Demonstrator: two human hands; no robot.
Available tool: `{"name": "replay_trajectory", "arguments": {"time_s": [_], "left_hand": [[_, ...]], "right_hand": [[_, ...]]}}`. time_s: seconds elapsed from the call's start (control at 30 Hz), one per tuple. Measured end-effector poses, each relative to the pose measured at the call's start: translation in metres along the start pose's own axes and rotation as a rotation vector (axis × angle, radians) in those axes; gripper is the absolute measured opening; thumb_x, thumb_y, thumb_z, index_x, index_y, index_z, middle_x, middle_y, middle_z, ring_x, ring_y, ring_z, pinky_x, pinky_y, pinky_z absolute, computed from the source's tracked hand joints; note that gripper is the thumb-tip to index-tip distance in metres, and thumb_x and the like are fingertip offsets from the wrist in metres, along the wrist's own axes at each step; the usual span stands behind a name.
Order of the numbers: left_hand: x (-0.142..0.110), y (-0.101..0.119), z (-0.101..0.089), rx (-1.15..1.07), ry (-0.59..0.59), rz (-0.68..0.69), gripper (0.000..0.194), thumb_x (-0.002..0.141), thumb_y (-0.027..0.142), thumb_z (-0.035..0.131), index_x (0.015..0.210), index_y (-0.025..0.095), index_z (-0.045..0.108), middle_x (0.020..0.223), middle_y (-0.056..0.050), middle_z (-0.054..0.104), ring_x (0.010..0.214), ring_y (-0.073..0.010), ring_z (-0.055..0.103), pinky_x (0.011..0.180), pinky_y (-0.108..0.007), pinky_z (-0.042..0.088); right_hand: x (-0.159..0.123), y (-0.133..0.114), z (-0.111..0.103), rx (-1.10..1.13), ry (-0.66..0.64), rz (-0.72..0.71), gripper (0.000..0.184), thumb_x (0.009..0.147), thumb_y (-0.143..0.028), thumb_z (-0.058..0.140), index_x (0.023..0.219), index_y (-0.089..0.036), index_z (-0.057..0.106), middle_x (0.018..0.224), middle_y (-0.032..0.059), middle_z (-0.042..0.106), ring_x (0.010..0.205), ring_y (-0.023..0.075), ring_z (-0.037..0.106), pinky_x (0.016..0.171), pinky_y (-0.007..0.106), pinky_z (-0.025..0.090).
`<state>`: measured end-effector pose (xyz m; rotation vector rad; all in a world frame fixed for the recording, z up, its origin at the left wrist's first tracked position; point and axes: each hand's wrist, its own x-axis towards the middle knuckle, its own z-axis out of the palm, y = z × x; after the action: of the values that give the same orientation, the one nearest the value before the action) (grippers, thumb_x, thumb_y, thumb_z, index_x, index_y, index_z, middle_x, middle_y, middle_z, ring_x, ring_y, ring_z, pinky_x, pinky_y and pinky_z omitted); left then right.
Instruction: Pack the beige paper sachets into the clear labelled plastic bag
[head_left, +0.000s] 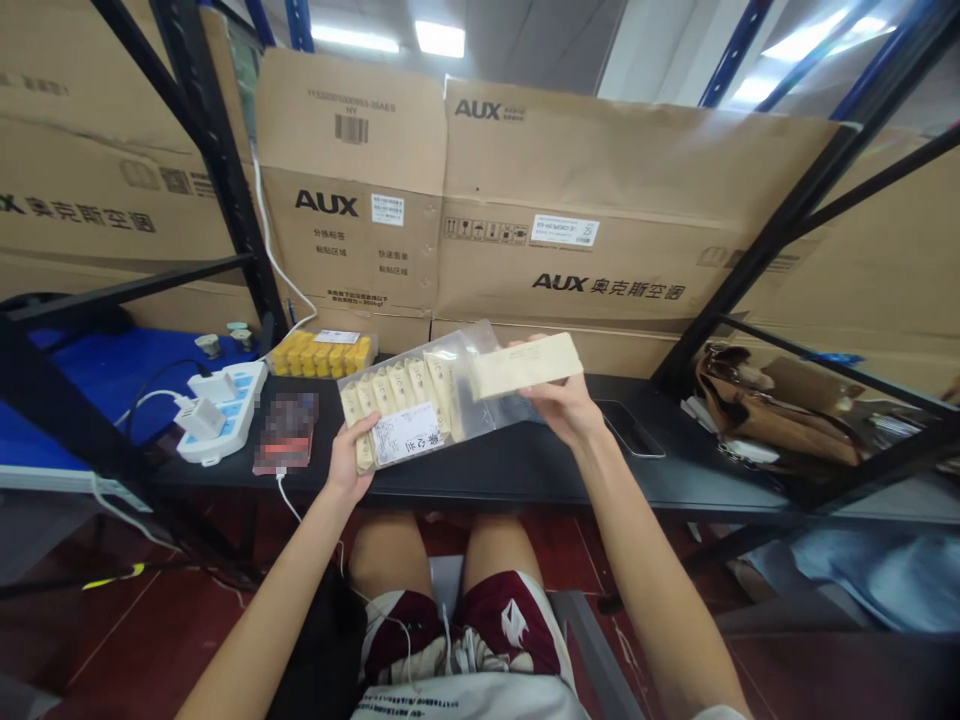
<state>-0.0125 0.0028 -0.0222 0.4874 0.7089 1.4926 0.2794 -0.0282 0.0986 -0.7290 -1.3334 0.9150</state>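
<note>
My left hand (354,455) is closed on the lower left corner of a clear plastic bag (474,408). Inside the bag stands a row of several cream-coloured packets (397,385), with a white printed label (407,434) on its front. My right hand (566,400) grips a flat cream-coloured box (527,365), fingers beneath it and thumb hidden. The box overlaps the open-looking right end of the bag; whether it lies inside or in front, I cannot tell. Both things are held above the black shelf.
On the black shelf (480,475) lie a pack of yellow packets (322,355), a white power strip (223,412), a charging phone (286,432) and, at right, a dark phone (632,428). A brown bag (772,405) sits far right. Cardboard (600,190) walls off the back; black posts stand at both sides.
</note>
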Motion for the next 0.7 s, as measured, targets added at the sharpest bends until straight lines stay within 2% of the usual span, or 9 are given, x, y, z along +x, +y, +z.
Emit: {"name": "replay_trajectory", "arguments": {"time_s": [0.1,0.23,0.3,0.37,0.47,0.5,0.57,0.63,0.7], "left_hand": [[-0.001,-0.001,-0.002,0.059,-0.023,0.004,0.05,0.061,0.023,0.096,0.106,0.01,0.079,0.116,-0.017,0.084,0.111,-0.0403,0.081,0.093,-0.045,0.07],[-0.004,-0.002,-0.002,0.121,-0.092,0.03,0.061,0.056,0.027,0.101,0.11,0.012,0.08,0.119,-0.017,0.084,0.111,-0.0406,0.081,0.089,-0.043,0.069],[-0.005,-0.002,-0.001,0.15,-0.124,0.045,0.061,0.056,0.027,0.103,0.11,0.013,0.08,0.119,-0.016,0.084,0.11,-0.0397,0.082,0.085,-0.04,0.069],[-0.006,-0.002,0.0,0.159,-0.144,0.038,0.06,0.054,0.027,0.103,0.108,0.013,0.08,0.117,-0.017,0.084,0.107,-0.0395,0.082,0.081,-0.037,0.068],[-0.006,-0.001,0.0,0.156,-0.147,0.018,0.062,0.054,0.025,0.103,0.11,0.012,0.081,0.116,-0.018,0.084,0.104,-0.0396,0.083,0.077,-0.036,0.067],[-0.006,-0.001,0.0,0.158,-0.142,0.012,0.062,0.055,0.024,0.103,0.111,0.011,0.08,0.115,-0.019,0.084,0.103,-0.0395,0.083,0.077,-0.036,0.067],[-0.005,-0.001,0.0,0.156,-0.129,0.006,0.061,0.057,0.024,0.102,0.112,0.011,0.08,0.114,-0.019,0.084,0.102,-0.0392,0.083,0.077,-0.037,0.068],[-0.005,0.0,0.001,0.147,-0.122,0.004,0.058,0.058,0.026,0.101,0.111,0.011,0.081,0.115,-0.019,0.084,0.102,-0.0389,0.083,0.078,-0.038,0.068],[-0.006,0.001,0.001,0.145,-0.122,0.007,0.057,0.057,0.027,0.102,0.107,0.011,0.081,0.118,-0.019,0.084,0.102,-0.0384,0.083,0.08,-0.038,0.069]], "right_hand": [[-0.006,-0.015,-0.003,-0.191,-0.178,0.104,0.064,0.054,-0.019,0.1,0.113,-0.023,0.076,0.112,0.0044,0.082,0.105,0.0256,0.076,0.092,0.036,0.062],[-0.011,-0.043,-0.017,-0.594,-0.409,0.184,0.052,0.065,-0.024,0.098,0.113,-0.018,0.08,0.097,0.0035,0.081,0.084,0.0222,0.074,0.074,0.032,0.06],[-0.012,-0.05,-0.024,-0.713,-0.501,0.168,0.052,0.069,-0.025,0.097,0.118,-0.019,0.082,0.1,0.0043,0.081,0.086,0.0226,0.074,0.075,0.032,0.061],[-0.012,-0.047,-0.028,-0.674,-0.6,0.153,0.064,0.071,-0.026,0.096,0.132,-0.021,0.079,0.115,0.0058,0.082,0.098,0.0248,0.076,0.085,0.035,0.063],[-0.014,-0.029,-0.026,-0.48,-0.742,0.225,0.092,0.077,-0.028,0.093,0.163,-0.026,0.059,0.131,0.007,0.081,0.106,0.0252,0.078,0.093,0.039,0.066],[-0.015,-0.022,-0.024,-0.436,-0.737,0.253,0.099,0.079,-0.029,0.092,0.169,-0.026,0.051,0.129,0.0072,0.081,0.103,0.0247,0.078,0.09,0.039,0.067],[-0.019,-0.008,-0.02,-0.405,-0.618,0.29,0.103,0.083,-0.035,0.089,0.174,-0.025,0.042,0.12,0.0072,0.082,0.089,0.023,0.077,0.08,0.039,0.068],[-0.022,0.0,-0.016,-0.411,-0.466,0.329,0.093,0.088,-0.044,0.084,0.171,-0.023,0.047,0.106,0.0054,0.081,0.071,0.0206,0.071,0.069,0.038,0.066],[-0.024,0.002,-0.013,-0.436,-0.407,0.382,0.078,0.094,-0.05,0.076,0.164,-0.022,0.056,0.093,0.0023,0.078,0.062,0.019,0.065,0.063,0.037,0.063]]}}
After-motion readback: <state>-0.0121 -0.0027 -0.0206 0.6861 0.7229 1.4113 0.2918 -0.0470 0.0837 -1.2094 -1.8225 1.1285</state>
